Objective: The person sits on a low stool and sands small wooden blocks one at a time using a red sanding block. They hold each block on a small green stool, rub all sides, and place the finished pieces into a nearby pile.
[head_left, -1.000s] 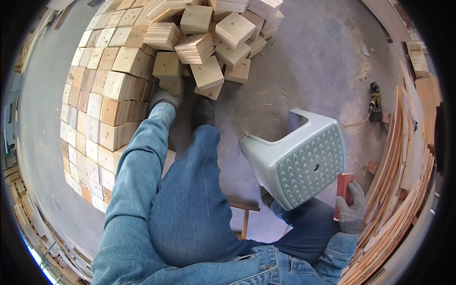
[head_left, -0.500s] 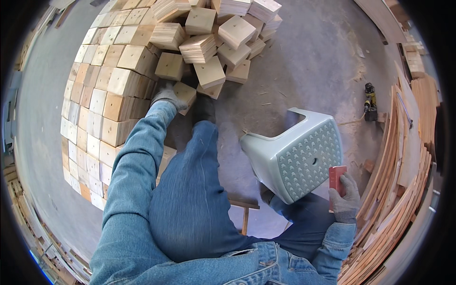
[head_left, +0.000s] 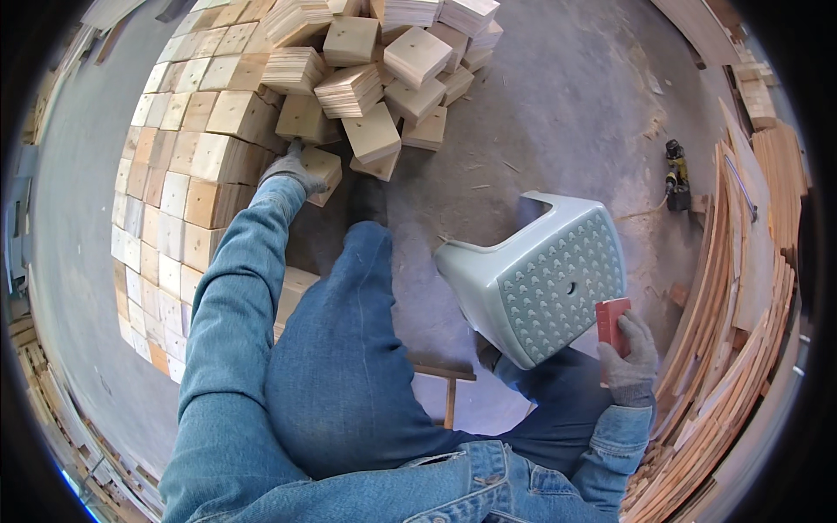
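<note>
My left hand [head_left: 294,172], in a grey glove, is at the foot of a loose pile, closed around the left side of a pale wooden block [head_left: 321,177]. One finger stretches toward the neighbouring block [head_left: 302,118]. In my right hand [head_left: 634,362], also gloved, is a flat reddish rectangular block [head_left: 613,322], held upright between thumb and fingers; its exact kind I cannot make out. That hand is beside the near right corner of a pale green plastic step stool [head_left: 567,283], which lies tipped with its studded top facing me.
Stacked wooden blocks [head_left: 179,192] form a wall on the left, with loose blocks [head_left: 418,59] heaped at its far end. A cordless drill [head_left: 677,179] stands on the concrete floor [head_left: 540,113] at right, near long timber strips [head_left: 728,349]. My legs straddle the middle.
The view has shifted slightly, carrying most things left. The wooden block at my left hand has moved a little away from the block to its right. My right hand keeps its hold.
</note>
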The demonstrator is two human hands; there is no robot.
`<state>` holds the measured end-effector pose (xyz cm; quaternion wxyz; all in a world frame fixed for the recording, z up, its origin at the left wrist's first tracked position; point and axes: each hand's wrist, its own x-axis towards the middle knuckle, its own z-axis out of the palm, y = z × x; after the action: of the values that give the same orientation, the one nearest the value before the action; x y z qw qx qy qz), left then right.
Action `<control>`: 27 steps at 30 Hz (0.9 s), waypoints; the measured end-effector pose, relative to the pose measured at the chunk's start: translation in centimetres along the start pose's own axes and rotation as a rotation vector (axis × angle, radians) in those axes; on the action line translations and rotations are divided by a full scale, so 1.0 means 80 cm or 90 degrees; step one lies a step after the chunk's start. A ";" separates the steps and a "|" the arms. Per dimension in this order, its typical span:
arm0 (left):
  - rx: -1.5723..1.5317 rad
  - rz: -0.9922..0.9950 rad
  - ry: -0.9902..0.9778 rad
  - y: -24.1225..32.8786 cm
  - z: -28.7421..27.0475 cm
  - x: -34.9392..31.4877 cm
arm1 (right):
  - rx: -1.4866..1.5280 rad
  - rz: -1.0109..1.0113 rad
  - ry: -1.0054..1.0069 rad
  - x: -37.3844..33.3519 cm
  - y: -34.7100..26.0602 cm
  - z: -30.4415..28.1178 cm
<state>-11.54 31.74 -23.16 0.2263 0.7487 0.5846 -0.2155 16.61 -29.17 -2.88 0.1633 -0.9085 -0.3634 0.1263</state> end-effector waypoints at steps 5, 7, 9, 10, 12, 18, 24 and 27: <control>0.016 0.004 -0.012 0.003 0.004 -0.016 | -0.009 0.022 -0.008 0.001 -0.012 -0.006; 0.037 -0.007 -0.007 -0.004 0.003 -0.030 | 0.013 -0.004 0.020 -0.001 -0.012 -0.007; 0.041 0.014 0.008 -0.014 0.004 -0.043 | 0.009 -0.012 0.054 -0.006 -0.018 -0.010; 0.045 0.025 0.021 -0.026 0.003 -0.046 | 0.012 -0.020 0.054 -0.008 -0.015 -0.010; 0.034 0.056 0.048 -0.041 -0.002 -0.062 | 0.012 -0.023 0.057 -0.013 -0.018 -0.012; 0.005 0.150 0.130 -0.048 -0.054 -0.126 | 0.041 -0.028 0.068 -0.032 0.007 -0.006; -0.108 0.237 0.202 -0.038 -0.123 -0.173 | -0.042 0.047 0.005 -0.058 0.023 -0.001; -0.162 0.265 0.271 -0.012 -0.167 -0.205 | -0.077 0.137 -0.117 -0.062 0.025 0.000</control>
<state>-15.38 27.06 -2.88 0.2299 0.8462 0.4755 0.0714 14.34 -34.03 -3.07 0.0600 -0.9348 -0.2846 0.2036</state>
